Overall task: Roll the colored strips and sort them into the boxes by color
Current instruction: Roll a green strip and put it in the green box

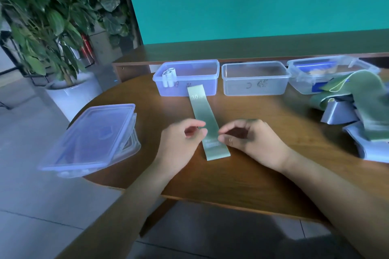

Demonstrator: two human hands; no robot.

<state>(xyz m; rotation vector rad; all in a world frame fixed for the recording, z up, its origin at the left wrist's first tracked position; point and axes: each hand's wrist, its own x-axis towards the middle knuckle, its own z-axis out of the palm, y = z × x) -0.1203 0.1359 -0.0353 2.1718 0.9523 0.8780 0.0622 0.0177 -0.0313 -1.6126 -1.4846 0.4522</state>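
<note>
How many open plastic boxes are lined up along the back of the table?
3: the left box holding pale rolls, the middle box with nothing visible inside, and the right box, partly hidden behind loose strips. More may sit beyond the right edge.

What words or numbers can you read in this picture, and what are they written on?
"30": on the far end of the green strip; the small letters after it are too blurred to read.
Handwritten marks on the front of the left box: unreadable.
Handwritten marks on the middle box: unreadable.
Faint white print near the strip's near end: too blurred.
</note>
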